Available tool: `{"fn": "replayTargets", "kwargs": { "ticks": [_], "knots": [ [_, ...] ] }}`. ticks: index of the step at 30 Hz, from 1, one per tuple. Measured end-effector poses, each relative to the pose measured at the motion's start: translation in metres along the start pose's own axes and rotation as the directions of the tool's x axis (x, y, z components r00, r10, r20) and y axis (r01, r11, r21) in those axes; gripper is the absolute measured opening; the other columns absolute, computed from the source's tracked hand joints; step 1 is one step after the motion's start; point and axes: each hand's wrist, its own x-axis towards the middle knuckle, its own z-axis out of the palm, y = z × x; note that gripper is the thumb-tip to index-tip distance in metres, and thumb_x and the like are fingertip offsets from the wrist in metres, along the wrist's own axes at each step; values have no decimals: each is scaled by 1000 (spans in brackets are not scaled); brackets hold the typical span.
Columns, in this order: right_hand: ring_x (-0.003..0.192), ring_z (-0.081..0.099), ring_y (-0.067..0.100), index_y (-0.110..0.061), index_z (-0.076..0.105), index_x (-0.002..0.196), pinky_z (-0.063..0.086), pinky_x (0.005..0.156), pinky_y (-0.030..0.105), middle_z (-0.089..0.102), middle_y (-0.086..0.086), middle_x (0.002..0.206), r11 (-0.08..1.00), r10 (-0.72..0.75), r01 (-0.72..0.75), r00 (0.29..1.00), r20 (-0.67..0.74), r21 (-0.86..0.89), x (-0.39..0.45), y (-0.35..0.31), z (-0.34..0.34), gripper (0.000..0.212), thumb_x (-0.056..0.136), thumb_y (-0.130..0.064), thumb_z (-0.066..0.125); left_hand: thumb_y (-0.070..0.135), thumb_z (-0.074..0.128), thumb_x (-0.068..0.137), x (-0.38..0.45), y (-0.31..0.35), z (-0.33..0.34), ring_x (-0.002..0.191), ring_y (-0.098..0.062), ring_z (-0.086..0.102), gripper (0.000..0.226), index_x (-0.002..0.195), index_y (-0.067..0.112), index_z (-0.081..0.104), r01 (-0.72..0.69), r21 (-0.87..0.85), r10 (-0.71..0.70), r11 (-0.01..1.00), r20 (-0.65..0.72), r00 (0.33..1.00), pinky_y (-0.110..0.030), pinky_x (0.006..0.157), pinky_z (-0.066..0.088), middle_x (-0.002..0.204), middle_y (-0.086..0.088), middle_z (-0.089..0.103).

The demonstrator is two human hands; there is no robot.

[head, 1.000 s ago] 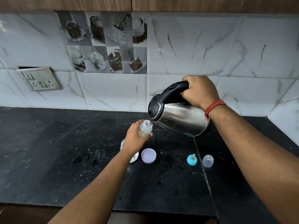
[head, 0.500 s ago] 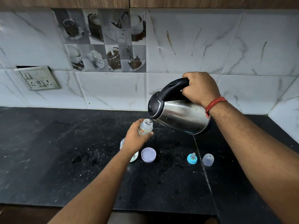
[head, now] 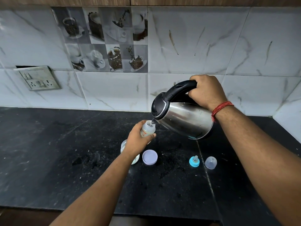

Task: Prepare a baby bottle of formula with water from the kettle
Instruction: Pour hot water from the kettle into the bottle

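My left hand [head: 137, 141] grips a small clear baby bottle [head: 147, 129], held just above the black counter [head: 65, 152] with its mouth open. My right hand [head: 206, 90] is closed on the black handle of a steel kettle [head: 184, 118]. The kettle is tipped to the left and its spout sits right at the bottle's mouth. A blue ring with the teat [head: 194, 161] and a clear dome cap [head: 211, 162] lie on the counter to the right. A formula jar [head: 136, 159] stands mostly hidden behind my left wrist, its lilac lid [head: 149, 157] beside it.
The tiled wall runs along the back, with a socket plate [head: 39, 80] at the left. The counter's front edge lies near the bottom of the view. A wall corner closes off the far right.
The kettle and bottle stay together at the same spot. The kettle handle has lifted slightly, tipping the kettle a little more.
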Motion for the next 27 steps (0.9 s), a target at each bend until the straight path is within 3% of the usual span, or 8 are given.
{"fn": "replayTargets", "kwargs": {
  "ticks": [6, 14, 20, 27],
  "knots": [
    [63, 50, 27, -7, 60, 72, 37, 57, 33, 55, 8, 61, 954, 194, -197, 980, 38, 225, -10, 32, 15, 11, 66, 2, 59, 21, 82, 86, -1, 0, 3, 109, -11, 67, 48, 128, 30, 60, 20, -63, -19, 998, 14, 1000, -36, 99, 55, 116, 10, 71],
    [56, 50, 21, -4, 60, 77, 39, 57, 31, 52, 3, 59, 676, 507, -492, 851, 137, 548, -34, 81, 81, 20, 59, 4, 58, 17, 82, 86, -1, -9, 9, 103, -4, 67, 47, 127, 26, 61, 56, -55, -56, 997, 14, 998, -19, 90, 53, 114, 11, 72],
    [63, 56, 22, -13, 66, 73, 45, 62, 30, 59, 1, 63, 474, 612, -589, 755, 235, 654, -43, 100, 139, 29, 59, 10, 55, 13, 81, 87, 2, -18, 10, 94, 7, 66, 46, 128, 22, 60, 95, -57, -94, 994, 24, 995, -11, 85, 52, 115, 8, 72],
    [69, 57, 18, -21, 67, 76, 46, 64, 26, 61, -1, 68, 321, 632, -594, 714, 300, 737, -41, 113, 179, 46, 65, 21, 53, 12, 80, 87, 5, -21, 8, 89, 13, 64, 47, 128, 24, 60, 126, -46, -125, 991, 20, 992, -6, 77, 48, 112, 13, 70]
  ]
}}
